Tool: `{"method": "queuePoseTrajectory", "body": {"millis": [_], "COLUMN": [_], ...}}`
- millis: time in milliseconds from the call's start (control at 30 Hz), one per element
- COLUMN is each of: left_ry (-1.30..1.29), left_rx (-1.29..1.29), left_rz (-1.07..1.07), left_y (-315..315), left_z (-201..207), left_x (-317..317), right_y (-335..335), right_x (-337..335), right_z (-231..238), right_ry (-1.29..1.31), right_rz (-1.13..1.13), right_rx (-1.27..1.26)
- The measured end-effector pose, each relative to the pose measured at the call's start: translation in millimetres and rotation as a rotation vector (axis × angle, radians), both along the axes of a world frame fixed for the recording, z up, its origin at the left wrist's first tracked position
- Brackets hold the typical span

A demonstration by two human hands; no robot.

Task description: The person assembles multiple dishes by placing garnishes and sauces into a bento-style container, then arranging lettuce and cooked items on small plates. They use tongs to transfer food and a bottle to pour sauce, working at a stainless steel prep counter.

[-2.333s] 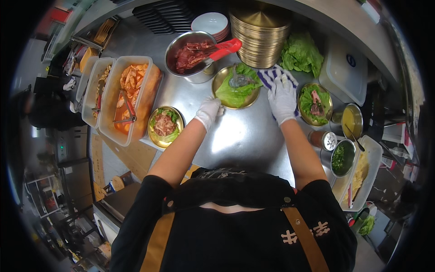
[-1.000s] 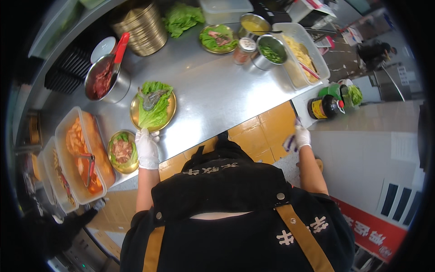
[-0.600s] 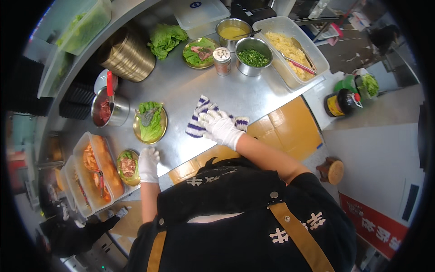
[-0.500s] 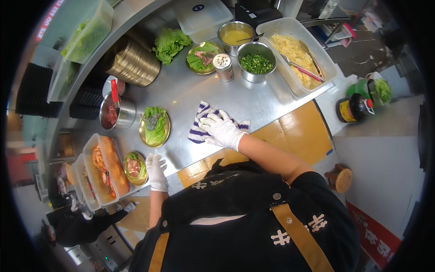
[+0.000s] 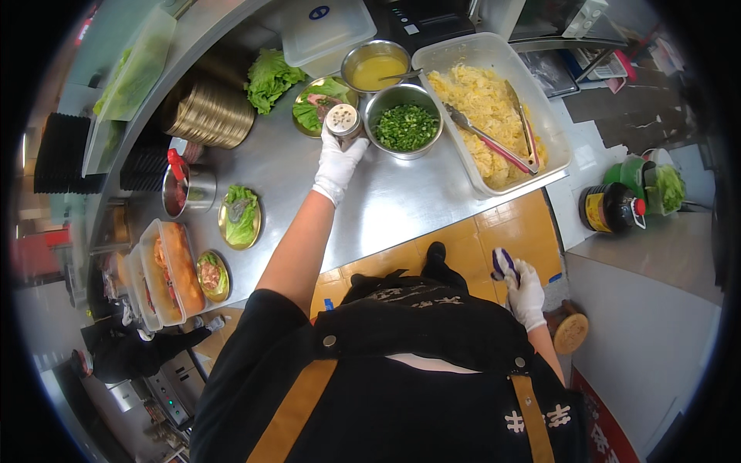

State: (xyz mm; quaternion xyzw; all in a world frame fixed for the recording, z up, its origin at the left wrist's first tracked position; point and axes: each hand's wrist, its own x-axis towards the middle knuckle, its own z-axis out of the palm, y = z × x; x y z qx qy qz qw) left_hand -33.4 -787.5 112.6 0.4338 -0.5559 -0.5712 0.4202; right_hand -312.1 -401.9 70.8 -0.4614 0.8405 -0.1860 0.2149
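My gloved left hand (image 5: 338, 164) reaches over the steel counter, its fingers wrapped round a metal shaker (image 5: 343, 119) with a pale, speckled top. Just behind the shaker is a gold plate (image 5: 351, 99) of lettuce and pink meat. A steel bowl of chopped green onion (image 5: 405, 126) stands close on its right. Off the counter's front edge, at the right, my gloved right hand (image 5: 527, 299) is closed on a white and purple striped cloth (image 5: 505, 265), which is bunched up and partly hidden by the fingers.
A large clear tub (image 5: 559, 147) of yellow shredded food with tongs (image 5: 494, 147) stands at the right. Behind is a bowl of yellow liquid (image 5: 376, 71). Leftward are two lettuce plates (image 5: 240, 217), a steel pot (image 5: 202, 189), stacked gold plates (image 5: 210, 112) and clear tubs (image 5: 181, 266).
My right hand has lifted the cloth off the counter and swung right, past the front edge. My left hand has moved from the small plates up to the shaker and taken hold of it.
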Motion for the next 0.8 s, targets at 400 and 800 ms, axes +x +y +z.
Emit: {"method": "queuePoseTrajectory", "body": {"millis": [400, 800], "left_ry": [0.032, -0.172], "left_rx": [0.106, -0.149], "left_rz": [-0.179, -0.350], "left_y": [-27, -44], "left_z": [-24, -22], "left_x": [11, -20], "right_y": [-93, -152], "right_x": [66, 143], "right_z": [50, 56], "right_ry": [-0.371, -0.224], "right_rz": [-0.060, -0.075], "right_rx": [-0.297, -0.158]}}
